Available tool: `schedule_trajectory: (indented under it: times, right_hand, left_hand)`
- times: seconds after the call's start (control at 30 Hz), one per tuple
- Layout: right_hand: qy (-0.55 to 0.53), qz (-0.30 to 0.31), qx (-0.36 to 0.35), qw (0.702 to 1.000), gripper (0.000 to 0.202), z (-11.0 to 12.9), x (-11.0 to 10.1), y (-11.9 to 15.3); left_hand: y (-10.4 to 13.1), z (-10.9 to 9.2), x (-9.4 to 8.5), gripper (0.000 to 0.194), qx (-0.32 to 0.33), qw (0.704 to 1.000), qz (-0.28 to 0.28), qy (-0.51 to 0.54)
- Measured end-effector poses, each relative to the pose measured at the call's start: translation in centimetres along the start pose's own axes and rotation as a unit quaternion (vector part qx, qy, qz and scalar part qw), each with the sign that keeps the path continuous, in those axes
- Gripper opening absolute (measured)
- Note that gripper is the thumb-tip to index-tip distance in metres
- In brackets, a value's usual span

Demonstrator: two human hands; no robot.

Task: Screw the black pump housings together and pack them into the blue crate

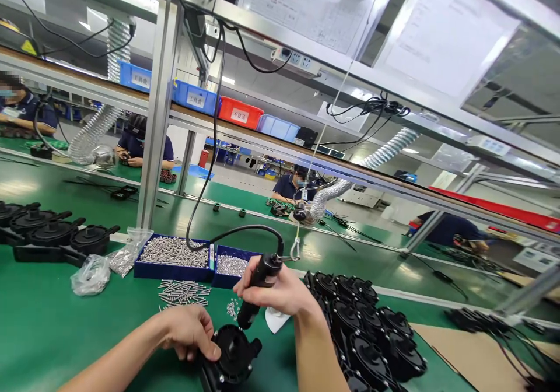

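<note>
My right hand (280, 290) is wrapped round a black electric screwdriver (262, 275), which hangs from a cord and hook and has a cable at its top. The driver points down, its tip at the rim of a black round pump housing (231, 354). My left hand (192, 333) grips the near left side of that housing, thumb on its edge. Silver screws show around the housing's rim. Close by lie a pile of loose screws (184, 293) and a few small nuts (233, 308) on the green table.
Blue trays of screws (175, 255) and nuts (230, 263) stand behind my hands. Many finished-looking black housings (370, 333) sit at the right, more (56, 231) at the left. Plastic bags (91, 275) lie near the trays. A metal post (155, 118) rises ahead; people work beyond.
</note>
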State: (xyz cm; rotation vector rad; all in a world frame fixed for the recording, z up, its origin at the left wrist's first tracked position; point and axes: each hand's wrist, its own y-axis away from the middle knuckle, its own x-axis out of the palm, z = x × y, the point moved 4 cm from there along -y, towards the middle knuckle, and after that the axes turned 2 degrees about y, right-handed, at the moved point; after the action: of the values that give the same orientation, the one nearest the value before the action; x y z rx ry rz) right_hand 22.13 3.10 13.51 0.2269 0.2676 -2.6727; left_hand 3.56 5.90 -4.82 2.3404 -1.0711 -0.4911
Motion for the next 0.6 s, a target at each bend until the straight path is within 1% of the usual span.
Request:
schedule_trajectory:
  times: [0.07, 0.1, 0.2, 0.27, 0.3, 0.43, 0.6]
  right_hand:
    - [0.019, -0.067, -0.009, 0.998, 0.017, 0.2, 0.2, -0.4]
    - [0.016, -0.091, -0.024, 0.995, 0.014, 0.5, 0.4, -0.5]
    - [-0.049, -0.120, -0.099, 0.987, 0.012, 1.1, 1.1, -0.6]
    - [-0.096, -0.128, -0.138, 0.977, 0.015, 1.2, 1.6, -0.6]
    - [-0.109, -0.125, -0.146, 0.975, 0.016, 1.2, 1.9, -0.6]
    - [-0.100, -0.102, -0.130, 0.981, 0.018, 0.8, 3.1, -1.0]
    - [-0.099, -0.103, -0.118, 0.983, 0.018, 0.6, 3.4, -1.4]
  left_hand:
    - [-0.2, 0.1, 0.1, 0.067, -0.002, 1.000, 0.004, 0.023]
    - [-0.3, 0.1, 0.2, 0.068, -0.001, 1.000, 0.004, 0.029]
    - [-0.6, 0.1, 0.3, 0.066, 0.007, 0.999, 0.001, 0.032]
    - [-0.6, 0.1, 0.4, 0.068, 0.009, 0.999, 0.002, 0.035]
    - [-0.5, 0.2, 0.4, 0.070, 0.009, 0.999, 0.003, 0.037]
    - [-0.3, 0.3, 0.5, 0.075, 0.012, 0.999, 0.006, 0.038]
    - [-0.1, 0.2, 0.3, 0.073, 0.040, 0.998, -0.003, 0.048]
